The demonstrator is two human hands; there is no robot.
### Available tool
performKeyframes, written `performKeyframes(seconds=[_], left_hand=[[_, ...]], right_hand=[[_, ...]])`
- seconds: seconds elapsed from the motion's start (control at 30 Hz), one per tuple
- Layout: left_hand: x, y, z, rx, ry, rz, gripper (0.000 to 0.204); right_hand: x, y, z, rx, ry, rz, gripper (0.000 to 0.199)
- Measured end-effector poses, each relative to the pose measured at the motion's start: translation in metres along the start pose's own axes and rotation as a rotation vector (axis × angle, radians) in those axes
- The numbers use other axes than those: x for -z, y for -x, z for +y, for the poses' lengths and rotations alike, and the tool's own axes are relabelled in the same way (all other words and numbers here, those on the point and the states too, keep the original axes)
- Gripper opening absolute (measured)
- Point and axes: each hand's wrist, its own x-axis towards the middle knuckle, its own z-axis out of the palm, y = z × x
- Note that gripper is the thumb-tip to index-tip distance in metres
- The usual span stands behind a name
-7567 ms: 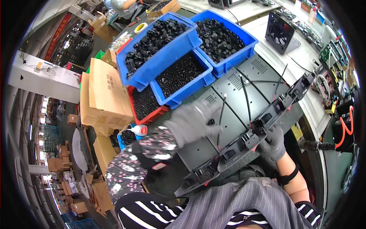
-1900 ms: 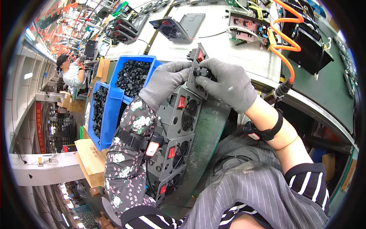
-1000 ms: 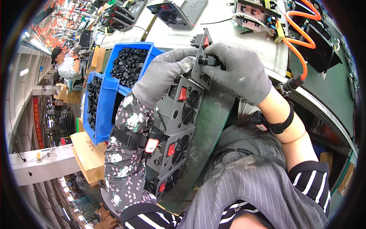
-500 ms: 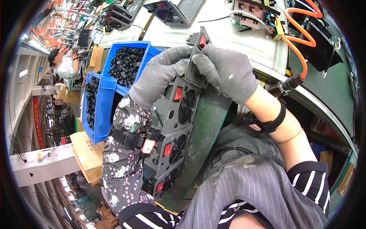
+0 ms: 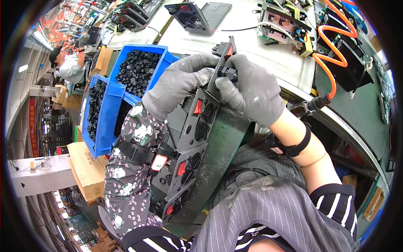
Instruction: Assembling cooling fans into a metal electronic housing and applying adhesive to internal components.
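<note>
My left hand (image 5: 178,84), in a grey glove, is closed around the far side of an upright grey metal panel (image 5: 215,80) with a red rocker switch (image 5: 229,51). At the panel's near face my gloved right hand (image 5: 258,94) pinches a black threaded plastic fitting (image 5: 227,74), which looks like a cable gland. The fitting touches or nearly touches the panel; whether it sits in a hole I cannot tell. Below my hands, several similar grey fan housings (image 5: 194,110) with red switches and black round fans (image 5: 205,122) stand in a row.
Left of my hands are a blue bin (image 5: 167,56) of black plastic parts and another blue bin (image 5: 110,122). Further away are a fan panel (image 5: 189,19), an open circuit assembly (image 5: 279,23) and a coiled orange air hose (image 5: 331,59). Another person (image 5: 71,67) works at the far left.
My right hand's fingers have opened outward around the black fitting, which now shows. The view has shifted slightly; my left hand still grips the panel.
</note>
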Motion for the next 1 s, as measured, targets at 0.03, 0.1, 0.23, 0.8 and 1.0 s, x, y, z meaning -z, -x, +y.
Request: performKeyframes(seconds=[0.03,0.1,0.23,0.8,1.0], left_hand=[[-0.001,0.0,0.001,-0.002,-0.013,-0.023,0.026],[0.0,-0.002,0.002,-0.011,-0.022,-0.041,0.026],[0.001,-0.003,0.0,-0.022,-0.044,-0.037,0.025],[0.003,-0.001,0.011,0.052,-0.122,0.043,0.028],[0.018,0.01,0.014,-0.069,-0.202,0.237,0.028]], right_hand=[[-0.002,0.002,-0.002,0.026,-0.008,0.097,0.037],[-0.002,0.003,-0.004,0.061,-0.016,0.19,0.039],[0.015,-0.001,-0.002,-0.105,-0.102,-0.099,0.038],[0.004,0.0,-0.007,-0.043,-0.054,-0.005,0.031],[0.003,0.001,-0.009,-0.063,-0.058,-0.015,0.03]])
